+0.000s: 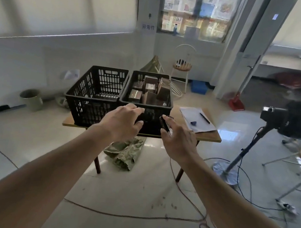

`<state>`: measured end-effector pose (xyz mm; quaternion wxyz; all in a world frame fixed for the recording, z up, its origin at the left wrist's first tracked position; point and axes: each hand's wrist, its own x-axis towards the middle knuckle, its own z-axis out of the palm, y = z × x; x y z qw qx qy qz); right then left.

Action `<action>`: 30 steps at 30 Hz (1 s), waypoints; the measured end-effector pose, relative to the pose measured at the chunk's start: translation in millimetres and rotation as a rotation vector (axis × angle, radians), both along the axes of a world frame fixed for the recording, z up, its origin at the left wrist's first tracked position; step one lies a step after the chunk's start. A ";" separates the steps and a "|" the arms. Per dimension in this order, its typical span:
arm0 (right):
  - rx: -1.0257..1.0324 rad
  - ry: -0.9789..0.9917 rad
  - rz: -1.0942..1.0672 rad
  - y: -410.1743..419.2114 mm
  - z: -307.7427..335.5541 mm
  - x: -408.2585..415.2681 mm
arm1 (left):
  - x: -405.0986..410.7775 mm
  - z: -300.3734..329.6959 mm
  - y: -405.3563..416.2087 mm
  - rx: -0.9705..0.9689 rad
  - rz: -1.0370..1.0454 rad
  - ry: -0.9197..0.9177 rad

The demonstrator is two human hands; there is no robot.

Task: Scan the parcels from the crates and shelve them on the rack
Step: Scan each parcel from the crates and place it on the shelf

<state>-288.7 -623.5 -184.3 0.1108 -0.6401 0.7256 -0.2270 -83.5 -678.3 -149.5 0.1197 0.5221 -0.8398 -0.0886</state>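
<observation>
Two black plastic crates stand side by side on a small wooden table (208,138). The left crate (93,96) looks empty. The right crate (146,105) holds several brown cardboard parcels (149,90). My left hand (124,122) reaches toward the near rim of the right crate with its fingers apart and nothing in it. My right hand (179,137) is in front of that crate's right corner and holds a small dark scanner (164,124). No rack is in view.
Papers with a pen (197,119) lie on the table's right side. A camera on a stand (269,118) is to the right, with cables (171,218) across the floor. A green cloth (124,152) lies under the table. A stool (182,67) stands behind.
</observation>
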 end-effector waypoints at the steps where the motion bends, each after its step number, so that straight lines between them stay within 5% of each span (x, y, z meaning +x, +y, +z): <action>1: -0.001 0.005 0.001 -17.8 -2.9 -3.7 | -3.7 -4.3 -18.2 0.009 -0.001 0.000; 16: 0.131 -0.011 -0.112 -277.4 -73.1 -42.9 | -55.1 -88.0 -312.2 0.186 -0.068 -0.053; 30: 0.135 0.021 -0.012 -430.5 -117.0 -130.1 | -152.0 -153.8 -447.5 0.404 0.140 -0.215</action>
